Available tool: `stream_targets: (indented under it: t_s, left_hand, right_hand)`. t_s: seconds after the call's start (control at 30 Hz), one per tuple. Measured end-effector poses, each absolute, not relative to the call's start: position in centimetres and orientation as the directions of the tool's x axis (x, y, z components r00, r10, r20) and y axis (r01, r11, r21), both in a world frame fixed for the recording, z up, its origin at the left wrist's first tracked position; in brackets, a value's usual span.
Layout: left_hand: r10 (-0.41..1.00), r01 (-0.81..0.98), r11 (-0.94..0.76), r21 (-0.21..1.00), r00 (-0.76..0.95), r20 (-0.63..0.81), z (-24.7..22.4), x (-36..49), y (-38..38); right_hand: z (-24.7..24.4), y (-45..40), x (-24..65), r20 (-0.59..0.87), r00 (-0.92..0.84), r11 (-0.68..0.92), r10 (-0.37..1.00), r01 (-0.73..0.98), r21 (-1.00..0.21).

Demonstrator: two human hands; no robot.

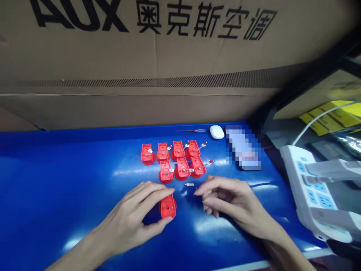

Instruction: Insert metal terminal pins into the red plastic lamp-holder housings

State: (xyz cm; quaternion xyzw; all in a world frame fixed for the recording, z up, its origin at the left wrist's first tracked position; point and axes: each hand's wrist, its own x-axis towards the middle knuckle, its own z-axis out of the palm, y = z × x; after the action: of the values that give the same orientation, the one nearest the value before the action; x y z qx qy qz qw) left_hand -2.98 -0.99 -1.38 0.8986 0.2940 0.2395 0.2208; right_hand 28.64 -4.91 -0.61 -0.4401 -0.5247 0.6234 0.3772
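Observation:
My left hand grips a red plastic part between thumb and fingers, low on the blue table. To its right hovers my right hand, thumb and index finger apart, nothing visible between them. A small white-and-metal piece lies just left of its fingertips, with a tiny dark bit beside it. Behind both hands stand several similar red parts in two rows, such as a front one and a back one, each with a small metal-and-white piece on it.
A screwdriver, a white rounded case and a blurred phone-like object lie at the back of the blue table. A large cardboard box stands behind. At the right are a white device and yellow boxes.

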Motion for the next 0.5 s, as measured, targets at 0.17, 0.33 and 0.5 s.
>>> stream_targets:
  t_s: [0.17, 0.33, 0.5]
  left_hand:
    - [0.637, 0.400, -0.720, 0.567, 0.704, 0.314, -1.5, -2.7, -1.1]
    - [0.648, 0.383, -0.696, 0.607, 0.699, 0.303, -1.5, -2.2, -1.1]
    - [0.671, 0.379, -0.642, 0.666, 0.698, 0.250, -1.1, -1.6, -1.2]
  right_hand:
    - [-0.6, -4.8, 28.3, -0.112, -0.363, -0.117, 0.925, 0.008, -0.993]
    - [-0.8, -4.6, 28.0, -0.123, -0.356, -0.125, 0.926, 0.019, -0.992]
    - [-1.0, -4.2, 27.9, 0.006, -0.324, 0.120, 0.946, 0.333, -0.935]
